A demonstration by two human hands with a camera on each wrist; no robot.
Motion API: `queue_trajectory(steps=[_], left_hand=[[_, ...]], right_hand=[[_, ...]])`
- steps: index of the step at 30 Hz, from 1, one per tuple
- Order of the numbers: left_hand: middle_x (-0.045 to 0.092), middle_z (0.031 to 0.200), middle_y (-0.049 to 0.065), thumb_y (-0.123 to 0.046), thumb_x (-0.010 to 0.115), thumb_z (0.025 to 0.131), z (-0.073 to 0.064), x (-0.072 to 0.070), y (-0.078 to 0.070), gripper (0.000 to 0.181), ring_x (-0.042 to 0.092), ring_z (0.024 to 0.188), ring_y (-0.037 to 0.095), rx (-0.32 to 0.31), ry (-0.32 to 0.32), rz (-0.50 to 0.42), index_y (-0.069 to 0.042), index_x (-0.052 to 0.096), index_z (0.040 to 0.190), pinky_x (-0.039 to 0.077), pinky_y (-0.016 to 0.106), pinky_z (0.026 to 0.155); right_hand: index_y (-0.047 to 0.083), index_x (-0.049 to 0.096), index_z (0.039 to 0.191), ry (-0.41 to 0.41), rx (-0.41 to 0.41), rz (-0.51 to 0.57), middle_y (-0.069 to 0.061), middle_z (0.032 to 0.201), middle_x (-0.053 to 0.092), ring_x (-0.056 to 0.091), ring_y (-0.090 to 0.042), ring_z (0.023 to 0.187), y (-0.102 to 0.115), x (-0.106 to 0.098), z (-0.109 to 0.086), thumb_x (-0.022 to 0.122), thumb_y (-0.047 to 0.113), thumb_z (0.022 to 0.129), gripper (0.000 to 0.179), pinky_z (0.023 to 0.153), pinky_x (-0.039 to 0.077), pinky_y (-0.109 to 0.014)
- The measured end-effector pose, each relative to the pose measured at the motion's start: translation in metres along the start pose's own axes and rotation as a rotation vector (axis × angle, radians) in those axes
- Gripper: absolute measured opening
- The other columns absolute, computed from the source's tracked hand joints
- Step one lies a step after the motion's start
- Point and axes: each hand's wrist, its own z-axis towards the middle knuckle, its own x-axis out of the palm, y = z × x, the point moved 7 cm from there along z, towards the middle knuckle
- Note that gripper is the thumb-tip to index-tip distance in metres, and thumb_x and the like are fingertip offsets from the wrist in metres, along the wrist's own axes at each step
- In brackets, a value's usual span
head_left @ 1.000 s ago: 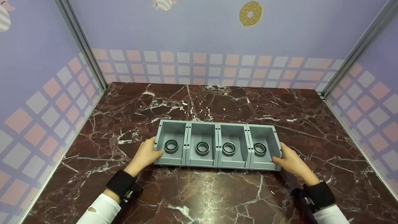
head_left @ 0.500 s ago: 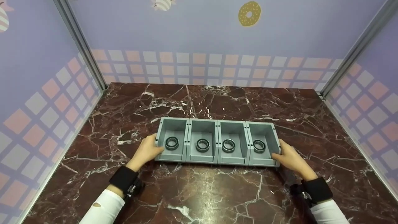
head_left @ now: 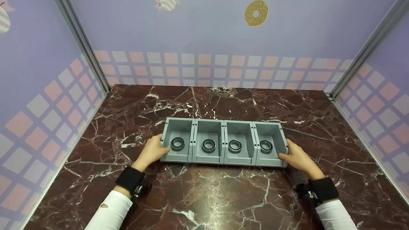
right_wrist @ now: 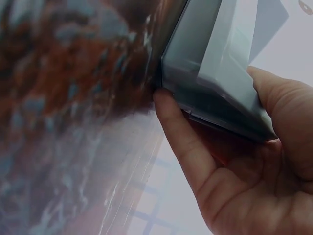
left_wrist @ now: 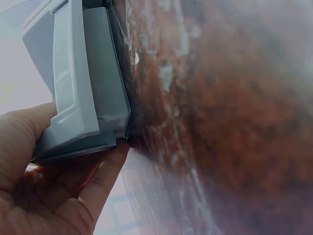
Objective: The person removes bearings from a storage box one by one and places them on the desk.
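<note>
A row of joined grey storage bins (head_left: 207,159) stands on the marble table in the head view, with one dark ring-shaped bearing in each compartment. From the left, these are a first bearing (head_left: 177,144), a second bearing (head_left: 208,146), a third bearing (head_left: 235,146) and a fourth bearing (head_left: 266,146). My left hand (head_left: 151,151) grips the left end wall, thumb over the inner side and fingers outside. At the opposite end, my right hand (head_left: 297,157) holds the right wall the same way. Both wrist views show fingers reaching to the bin's bottom edge.
The dark red marble table (head_left: 211,195) reaches to a patterned back wall (head_left: 220,72). Side panels with metal corner posts close it off at left and right. Small white specks lie or show on the surface behind the bins.
The row of bins has moved a little away from me, toward the back wall, with both hands moving along. The bearings stay in their compartments.
</note>
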Motion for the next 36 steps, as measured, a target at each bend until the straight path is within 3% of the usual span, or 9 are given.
queue_trajectory(steps=[2,6,10,13,18,25,36], left_hand=[[0.071,0.102,0.032,0.003,0.066,0.086,0.002,0.0,0.0,0.06,0.057,0.057,0.022,-0.013,0.012,0.003,0.021,0.047,0.139,0.045,0.035,0.063],[0.068,0.075,0.02,0.003,0.066,0.085,0.006,0.0,0.0,0.062,0.041,0.046,0.011,-0.018,0.013,-0.006,0.021,0.046,0.141,0.038,0.029,0.056],[0.065,0.069,0.013,0.003,0.065,0.083,0.012,-0.001,0.0,0.058,0.041,0.045,0.009,-0.008,-0.004,-0.01,0.019,0.052,0.138,0.038,0.027,0.054],[0.071,0.082,0.017,0.003,0.065,0.082,0.015,-0.001,0.0,0.056,0.045,0.047,0.009,-0.005,-0.017,-0.009,0.018,0.054,0.135,0.04,0.026,0.054],[0.072,0.084,0.021,0.003,0.065,0.082,0.023,0.0,0.002,0.055,0.044,0.047,0.009,-0.004,-0.017,-0.012,0.017,0.056,0.134,0.04,0.026,0.053],[0.072,0.106,0.029,0.002,0.066,0.081,0.028,-0.002,0.0,0.053,0.064,0.069,0.022,-0.012,-0.05,-0.003,0.016,0.059,0.131,0.054,0.04,0.072],[0.068,0.117,0.033,0.001,0.066,0.084,0.033,-0.001,0.002,0.054,0.069,0.089,0.035,-0.028,-0.053,-0.017,0.017,0.056,0.135,0.054,0.045,0.081]], right_hand=[[-0.022,0.04,0.14,-0.009,-0.003,-0.009,-0.033,0.115,0.066,0.066,-0.04,0.101,0.0,-0.001,0.002,0.064,-0.001,0.092,0.058,0.083,0.052,-0.047],[-0.022,0.043,0.137,-0.024,-0.007,-0.015,-0.032,0.113,0.067,0.066,-0.039,0.1,-0.001,-0.003,0.006,0.065,-0.002,0.09,0.055,0.083,0.052,-0.046],[-0.022,0.044,0.136,-0.029,-0.004,-0.012,-0.032,0.112,0.066,0.066,-0.038,0.098,-0.001,-0.004,0.008,0.066,-0.002,0.089,0.055,0.082,0.052,-0.047],[-0.022,0.042,0.138,-0.017,0.005,-0.007,-0.032,0.113,0.065,0.065,-0.036,0.097,-0.002,-0.005,0.011,0.066,-0.001,0.09,0.057,0.081,0.051,-0.046],[-0.023,0.04,0.141,0.002,0.02,-0.006,-0.034,0.116,0.064,0.065,-0.036,0.097,-0.004,-0.005,0.015,0.064,0.0,0.092,0.059,0.082,0.05,-0.048],[-0.023,0.037,0.143,-0.002,0.046,-0.01,-0.038,0.122,0.06,0.062,-0.047,0.108,-0.008,-0.005,0.022,0.063,0.001,0.092,0.062,0.091,0.048,-0.056],[-0.02,0.045,0.138,-0.028,0.043,0.01,-0.031,0.113,0.066,0.064,-0.034,0.097,-0.01,-0.008,0.031,0.064,-0.001,0.089,0.056,0.083,0.05,-0.044]])
